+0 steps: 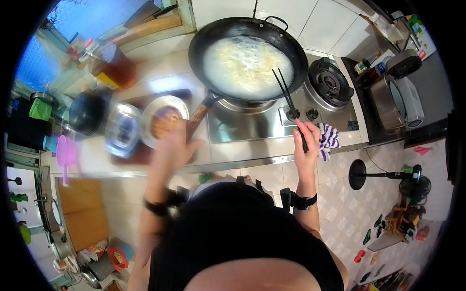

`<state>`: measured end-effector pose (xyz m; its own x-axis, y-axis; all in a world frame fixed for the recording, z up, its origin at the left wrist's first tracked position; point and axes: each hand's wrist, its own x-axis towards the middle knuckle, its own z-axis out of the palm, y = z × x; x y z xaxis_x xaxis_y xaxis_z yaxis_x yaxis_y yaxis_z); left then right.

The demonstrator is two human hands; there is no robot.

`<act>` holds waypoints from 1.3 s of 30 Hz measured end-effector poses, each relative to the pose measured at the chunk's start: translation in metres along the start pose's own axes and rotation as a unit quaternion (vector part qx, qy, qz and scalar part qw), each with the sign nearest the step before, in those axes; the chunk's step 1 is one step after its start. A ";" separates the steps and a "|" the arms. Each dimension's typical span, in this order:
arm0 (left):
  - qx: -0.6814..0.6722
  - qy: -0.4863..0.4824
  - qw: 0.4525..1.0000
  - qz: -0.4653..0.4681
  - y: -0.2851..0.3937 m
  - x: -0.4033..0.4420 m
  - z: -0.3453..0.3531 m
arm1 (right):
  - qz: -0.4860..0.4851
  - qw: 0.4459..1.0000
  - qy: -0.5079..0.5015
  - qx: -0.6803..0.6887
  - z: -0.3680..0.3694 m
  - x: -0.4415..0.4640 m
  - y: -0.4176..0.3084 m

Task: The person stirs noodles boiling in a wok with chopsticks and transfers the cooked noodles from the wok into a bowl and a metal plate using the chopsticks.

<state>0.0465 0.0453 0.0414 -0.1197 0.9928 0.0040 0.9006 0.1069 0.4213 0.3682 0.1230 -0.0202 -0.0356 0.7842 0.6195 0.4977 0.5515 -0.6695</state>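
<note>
Wearing a black strap (306,202) on each wrist, the person is standing at the counter (225,151). The right hand (307,138) is closing its fingers around the upper end of two black chopsticks (291,104). The left hand (171,145) is showing as a blur, its thumb standing apart from the fingers. It is reaching over the near side of a bowl (147,116); how far the fingers are opening, and whether they are gripping anything, cannot be told.

Beside the right hand, a striped cloth (330,141) is hanging at the counter edge. The bowl is standing on a dark tray (183,95) and is containing orange-brown food. To its left, an oval dish (122,133) is sitting just beside it.

The handle (198,116) of the wok (198,63) is pointing down toward the left hand; contact between the two cannot be told. Knobs (312,114) are lining the front of the steel stove (238,130). The wok is resting over the left part of the stove and is holding pale strands (247,60) in cloudy liquid. The chopstick tips are pointing over its right side; whether they are dipping cannot be told. To the right, a burner (331,83) is lying uncovered. Behind the wok, white tiles (318,26) are covering the wall.
</note>
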 end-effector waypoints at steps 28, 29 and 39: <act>0.030 0.008 0.998 -0.059 0.016 0.004 -0.001 | 0.004 0.997 -0.063 0.053 -0.030 0.030 0.025; 0.028 0.011 0.998 -0.050 0.010 0.004 0.002 | 0.001 0.997 -0.069 0.044 -0.030 0.029 0.023; 0.014 -0.044 0.996 -0.073 0.007 0.007 -0.002 | 0.015 0.995 -0.097 0.005 -0.021 0.036 0.012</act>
<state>0.0511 0.0534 0.0464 -0.2138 0.9674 -0.1360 0.8878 0.2505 0.3861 0.3914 0.1520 0.0029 -0.1868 0.8402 0.5091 0.4928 0.5285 -0.6913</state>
